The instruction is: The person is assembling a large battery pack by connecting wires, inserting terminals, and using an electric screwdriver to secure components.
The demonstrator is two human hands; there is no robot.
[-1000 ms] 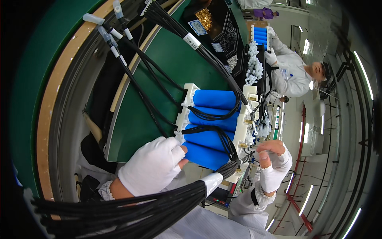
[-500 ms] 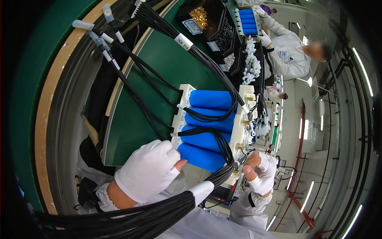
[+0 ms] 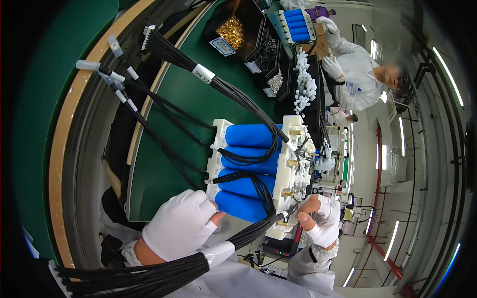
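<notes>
A battery pack of blue cylindrical cells point(image 3: 248, 159) between white plastic end holders point(image 3: 284, 174) lies on the green mat. Black wire bundles run over it, and one thick harness point(image 3: 218, 253) with a white sleeve sweeps down to the lower left. My left hand point(image 3: 179, 226), in a white glove with bare fingertips, is closed by the pack's lower left corner; what its curled fingers hold is hidden. At the lower right end of the pack, my right hand point(image 3: 320, 221) pinches with thumb and finger beside the wire ends and brass terminals point(image 3: 287, 193); the pinched thing is too small to name.
Black bins hold brass parts point(image 3: 231, 34), dark small parts point(image 3: 268, 42) and pale small parts point(image 3: 275, 82). White-capped cable ends point(image 3: 304, 84) hang beyond them. Capped leads point(image 3: 107, 74) reach past the mat's left edge. A co-worker point(image 3: 355, 74) stands near another blue pack point(image 3: 297, 25).
My view has shifted, so the pack sits lower and further left. Both of my hands stay close to it, closed as before. The co-worker's hands have come away from the far pack.
</notes>
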